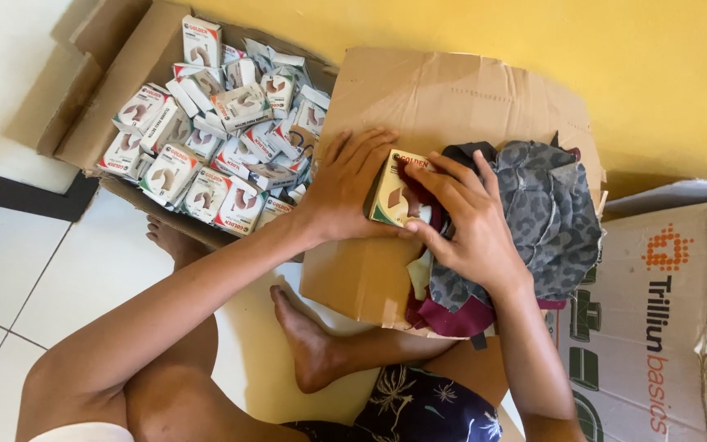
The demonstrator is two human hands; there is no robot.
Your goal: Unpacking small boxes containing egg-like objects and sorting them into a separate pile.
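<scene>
Head view: glossy rectangular carton [393, 196] between hands.

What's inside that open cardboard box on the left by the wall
The open cardboard box holds a loose heap of small white retail boxes, lying at all angles. The top layer covers whatever lies beneath and the box's bottom.

An open carton [108, 106] of small boxes [222, 139] is sitting left of a cardboard sheet [452, 106], which is carrying one small packet [393, 196] and, rightward, piled garments [542, 213].
</scene>
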